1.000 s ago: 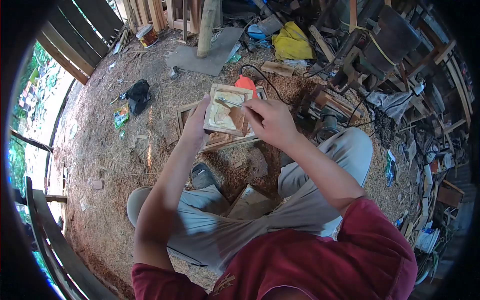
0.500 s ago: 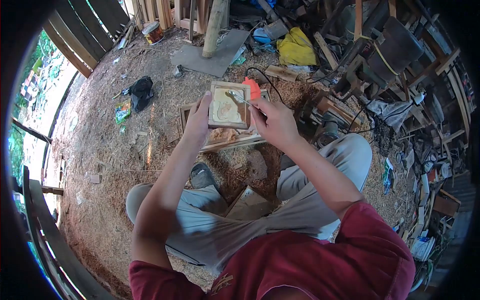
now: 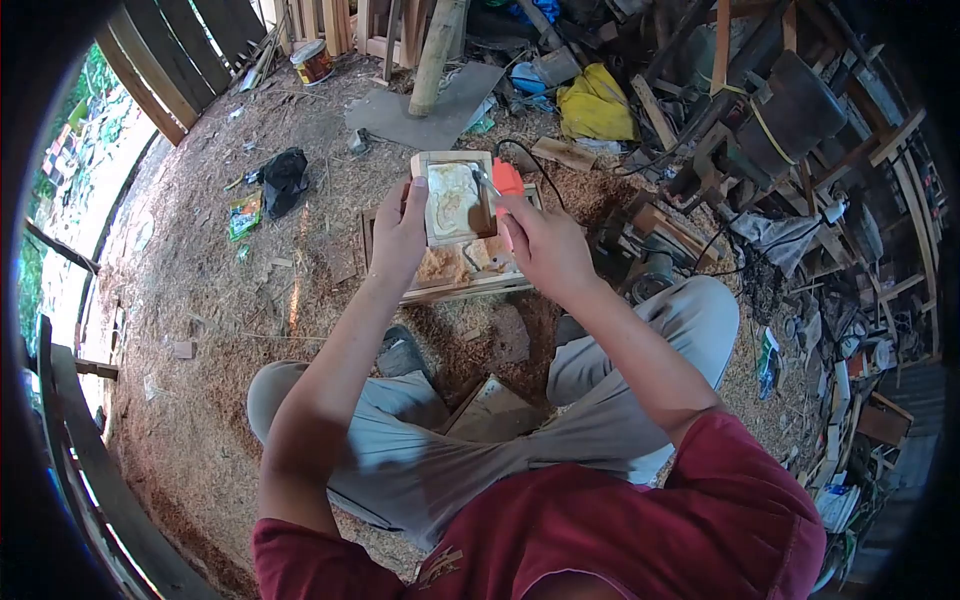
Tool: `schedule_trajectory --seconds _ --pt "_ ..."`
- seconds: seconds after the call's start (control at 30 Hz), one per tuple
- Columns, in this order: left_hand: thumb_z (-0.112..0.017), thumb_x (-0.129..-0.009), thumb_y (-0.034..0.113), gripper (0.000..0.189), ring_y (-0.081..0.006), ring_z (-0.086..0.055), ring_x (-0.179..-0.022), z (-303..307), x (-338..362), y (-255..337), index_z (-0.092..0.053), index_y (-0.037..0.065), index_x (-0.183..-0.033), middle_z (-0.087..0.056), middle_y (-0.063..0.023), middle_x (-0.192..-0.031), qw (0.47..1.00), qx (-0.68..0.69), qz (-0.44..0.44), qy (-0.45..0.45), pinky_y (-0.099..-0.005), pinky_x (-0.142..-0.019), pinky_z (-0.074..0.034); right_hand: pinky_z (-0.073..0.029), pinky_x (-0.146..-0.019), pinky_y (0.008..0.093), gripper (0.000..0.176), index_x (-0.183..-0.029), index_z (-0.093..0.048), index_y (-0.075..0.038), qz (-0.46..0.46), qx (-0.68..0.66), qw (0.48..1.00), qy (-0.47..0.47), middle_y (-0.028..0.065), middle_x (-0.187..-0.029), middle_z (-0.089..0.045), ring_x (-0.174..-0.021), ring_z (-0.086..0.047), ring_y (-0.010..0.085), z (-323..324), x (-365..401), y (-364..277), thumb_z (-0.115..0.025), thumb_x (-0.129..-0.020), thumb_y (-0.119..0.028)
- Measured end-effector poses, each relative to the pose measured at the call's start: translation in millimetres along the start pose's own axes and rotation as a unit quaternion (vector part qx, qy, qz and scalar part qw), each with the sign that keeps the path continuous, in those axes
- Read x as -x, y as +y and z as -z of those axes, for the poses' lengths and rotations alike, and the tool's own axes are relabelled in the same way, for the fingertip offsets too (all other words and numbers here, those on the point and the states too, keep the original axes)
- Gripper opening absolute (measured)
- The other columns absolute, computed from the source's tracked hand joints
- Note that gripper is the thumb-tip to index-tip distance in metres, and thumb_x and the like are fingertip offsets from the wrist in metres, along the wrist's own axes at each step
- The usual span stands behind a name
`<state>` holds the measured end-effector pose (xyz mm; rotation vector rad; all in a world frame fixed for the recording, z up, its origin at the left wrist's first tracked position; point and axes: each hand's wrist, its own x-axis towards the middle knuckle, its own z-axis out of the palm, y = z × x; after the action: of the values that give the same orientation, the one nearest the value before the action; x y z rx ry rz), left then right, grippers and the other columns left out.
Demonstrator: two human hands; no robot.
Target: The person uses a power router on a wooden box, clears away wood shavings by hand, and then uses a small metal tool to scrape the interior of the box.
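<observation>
A small square wooden frame (image 3: 455, 200) with a pale, patchy inner panel is held up in front of me. My left hand (image 3: 402, 228) grips its left side, thumb on the front edge. Closed round a thin metal tool (image 3: 485, 181), my right hand (image 3: 548, 245) is at the frame's right side, with the tool's end near the panel's upper right. Behind the frame, an orange power tool (image 3: 508, 178) with a black cord is partly hidden. Below it lies a wooden box (image 3: 470, 291) with shavings inside.
Wood shavings cover the ground (image 3: 230, 400). A black plastic bag (image 3: 284, 182), a tin can (image 3: 312, 62) and a yellow sack (image 3: 597, 103) lie farther out. A wooden post (image 3: 437, 60) stands on a grey sheet (image 3: 385, 115). Scrap wood and cables crowd the right.
The wooden frame has tilted, showing more of its top edge, and sits slightly higher. The metal tool's end has moved from the panel's middle top toward its right side.
</observation>
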<state>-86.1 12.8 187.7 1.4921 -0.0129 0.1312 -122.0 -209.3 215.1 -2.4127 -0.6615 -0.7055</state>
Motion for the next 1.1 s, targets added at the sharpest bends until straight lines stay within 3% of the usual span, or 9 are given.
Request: schedule_trajectory --seconds 0.13,0.33,0.43,0.53,0.63,0.7,0.83,0.93,1.1 --pt "-0.049 -0.112 0.030 0.038 -0.0098 -0.060 -0.091 4 3 6 -0.061 -0.002 -0.130 -0.068 -0.0063 -0.101 0.992 -0.097 -0.082 0.010 -0.0287 -0.086 -0.049 -0.049 -0.058 0.0544 0.021 -0.119 -0.064 -0.011 -0.063 0.031 0.996 -0.064 0.0199 -0.071 -0.065 -0.064 -0.066 0.0422 -9 4 4 -0.061 -0.099 -0.017" --pt "-0.050 -0.111 0.025 0.035 -0.0092 -0.059 -0.084 6 4 17 -0.061 -0.001 -0.132 -0.067 -0.0053 -0.094 0.986 -0.073 -0.135 0.069 -0.0294 -0.079 -0.050 -0.052 -0.060 0.0542 0.023 -0.119 -0.064 -0.011 0.008 -0.016 0.983 -0.180 0.0195 -0.073 -0.066 -0.067 -0.068 0.0409 0 14 -10 -0.063 -0.096 -0.016" --pt "-0.050 -0.111 0.025 0.035 -0.0092 -0.058 -0.083 8 6 20 -0.061 -0.001 -0.131 -0.067 -0.0054 -0.093 0.980 -0.115 -0.149 0.062 -0.0295 -0.078 -0.049 -0.052 -0.059 0.0538 0.017 -0.112 -0.064 -0.010 -0.001 -0.029 0.998 -0.055 0.0190 -0.074 -0.067 -0.067 -0.068 0.0407 7 4 -16 -0.063 -0.096 -0.016" --pt "-0.049 -0.112 0.025 0.035 -0.0097 -0.058 -0.084 4 11 17 -0.061 -0.001 -0.131 -0.067 -0.0059 -0.094 0.976 -0.133 -0.167 0.046 -0.0294 -0.078 -0.049 -0.050 -0.060 0.0532 0.014 -0.108 -0.064 -0.008 -0.059 0.030 0.987 -0.148 0.0187 -0.075 -0.067 -0.067 -0.068 0.0408 -3 9 -11 -0.063 -0.096 -0.016" --pt "-0.048 -0.112 0.023 0.034 -0.0095 -0.059 -0.090 6 7 18 -0.062 -0.002 -0.130 -0.068 -0.0055 -0.100 0.976 -0.136 -0.162 0.054 -0.0281 -0.083 -0.049 -0.050 -0.061 0.0528 0.015 -0.109 -0.064 -0.008 -0.029 -0.089 0.987 -0.129 0.0185 -0.075 -0.067 -0.070 -0.068 0.0409 -4 16 -16 -0.064 -0.097 -0.017" --pt "-0.047 -0.112 0.022 0.033 -0.0093 -0.060 -0.094 9 11 21 -0.062 -0.002 -0.129 -0.069 -0.0055 -0.103 0.978 -0.124 -0.151 0.066 -0.0274 -0.086 -0.048 -0.051 -0.061 0.0515 0.015 -0.109 -0.064 -0.008 -0.080 -0.095 0.989 -0.086 0.0188 -0.075 -0.067 -0.071 -0.068 0.0409 -3 12 -25 -0.064 -0.097 -0.017" --pt "-0.051 -0.110 0.023 0.034 -0.0115 -0.060 -0.088 5 12 24 -0.059 -0.001 -0.133 -0.068 -0.0084 -0.099 0.974 -0.118 -0.183 0.061 -0.0285 -0.082 -0.049 -0.051 -0.060 0.0478 0.015 -0.110 -0.067 -0.008 -0.032 -0.060 0.987 -0.143 0.0192 -0.075 -0.066 -0.069 -0.068 0.0396 -7 17 -19 -0.065 -0.097 -0.015" --pt "-0.053 -0.109 0.022 0.035 -0.0136 -0.062 -0.085 11 13 26 -0.057 -0.001 -0.136 -0.068 -0.0115 -0.099 0.960 -0.193 -0.200 0.031 -0.0298 -0.080 -0.050 -0.052 -0.058 0.0520 0.013 -0.098 -0.067 -0.008 -0.041 -0.102 0.993 -0.030 0.0191 -0.071 -0.066 -0.065 -0.067 0.0413 -5 10 -21 -0.063 -0.097 -0.020" --pt "-0.053 -0.108 0.022 0.038 -0.0165 -0.066 -0.089 10 11 20 -0.052 0.000 -0.140 -0.068 -0.0141 -0.102 0.951 -0.186 -0.246 0.015 -0.0313 -0.082 -0.052 -0.053 -0.058 0.0471 0.013 -0.101 -0.072 -0.009 -0.072 -0.004 0.994 -0.081 0.0179 -0.073 -0.067 -0.065 -0.068 0.0375 2 6 -14 -0.067 -0.093 -0.018"
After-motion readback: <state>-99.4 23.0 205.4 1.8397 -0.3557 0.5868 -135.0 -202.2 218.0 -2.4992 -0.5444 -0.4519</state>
